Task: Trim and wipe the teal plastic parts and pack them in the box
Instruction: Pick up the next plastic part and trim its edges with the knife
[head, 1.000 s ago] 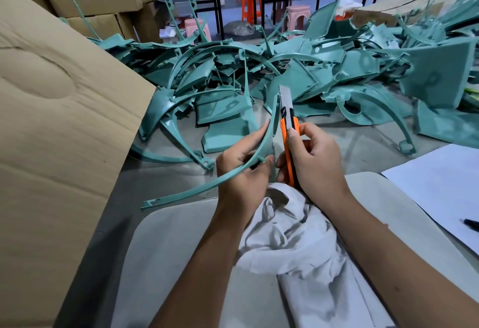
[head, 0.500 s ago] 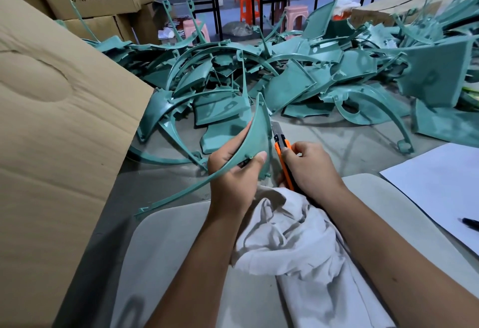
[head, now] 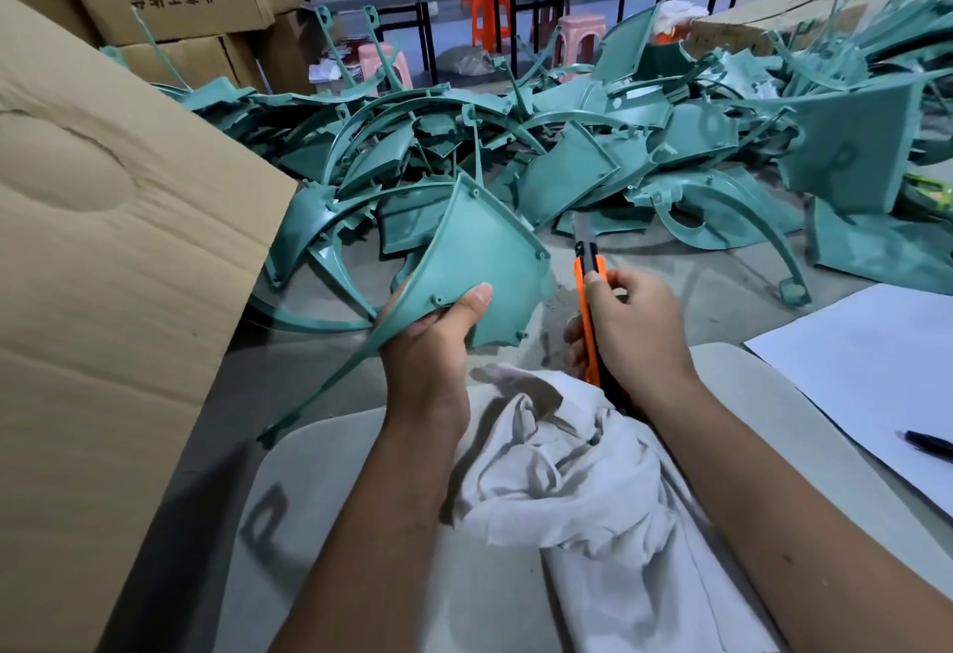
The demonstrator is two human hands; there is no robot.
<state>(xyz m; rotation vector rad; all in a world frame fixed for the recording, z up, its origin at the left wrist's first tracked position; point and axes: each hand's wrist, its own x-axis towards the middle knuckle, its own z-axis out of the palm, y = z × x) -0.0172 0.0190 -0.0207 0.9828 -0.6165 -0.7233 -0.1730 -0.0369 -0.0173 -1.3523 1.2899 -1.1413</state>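
1. A cardboard box [head: 103,291] stands at left, beside a heap of teal parts [head: 567,147].
2. The left hand [head: 428,343] grips one teal part [head: 479,250] above a cloth [head: 567,472].
3. The right hand [head: 629,327] clasps an orange utility knife [head: 588,302], blade just clear of the part; trimming appears underway, and the next cut likely needs the blade set against an edge.

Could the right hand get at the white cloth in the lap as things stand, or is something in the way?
Probably not yet. The right hand grips the orange utility knife with its blade out, so it has no free fingers. The white cloth itself lies uncovered just below that hand; nothing blocks the path once the knife is put down.
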